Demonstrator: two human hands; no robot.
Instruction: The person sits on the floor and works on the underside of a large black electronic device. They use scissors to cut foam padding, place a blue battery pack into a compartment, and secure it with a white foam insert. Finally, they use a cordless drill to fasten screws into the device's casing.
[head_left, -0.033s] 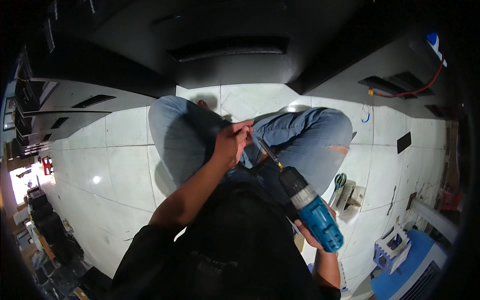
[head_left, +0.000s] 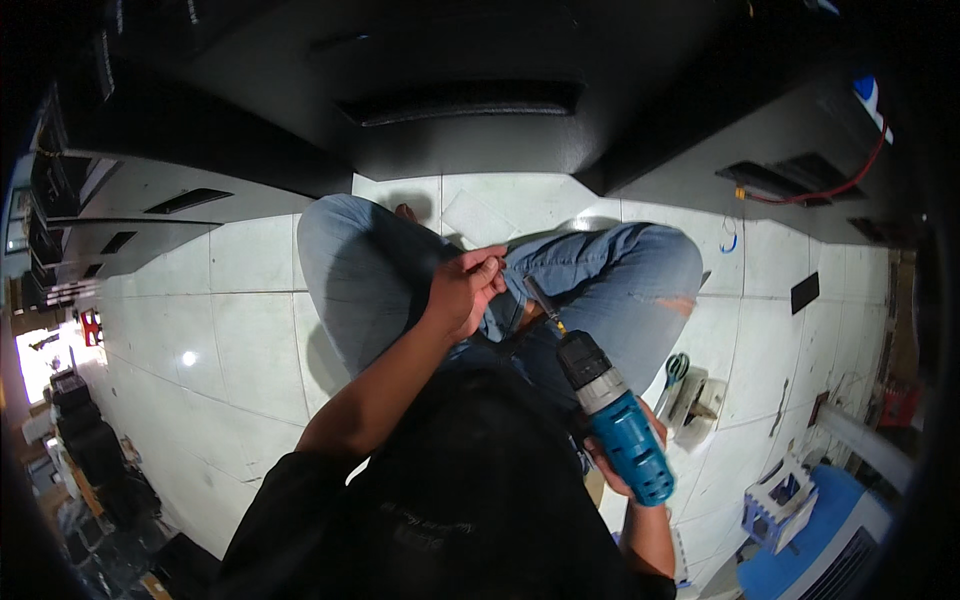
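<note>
I sit cross-legged on a white tiled floor in blue jeans point(head_left: 360, 270). My right hand point(head_left: 628, 478) grips the handle of a blue and black cordless drill point(head_left: 615, 420) over my right thigh. Its long bit point(head_left: 541, 303) slants up and to the left. My left hand point(head_left: 462, 292) hovers over my lap with the fingertips pinched on a small thing just off the bit's tip. That thing is too small to identify. My dark shirt hides my lap below the hands.
Black cabinet panels point(head_left: 460, 120) stand right in front of my knees. Green-handled scissors point(head_left: 676, 368) and a white box point(head_left: 703, 400) lie on the tiles to my right. A red cable point(head_left: 830, 188) and a blue and white container point(head_left: 800, 500) are further right.
</note>
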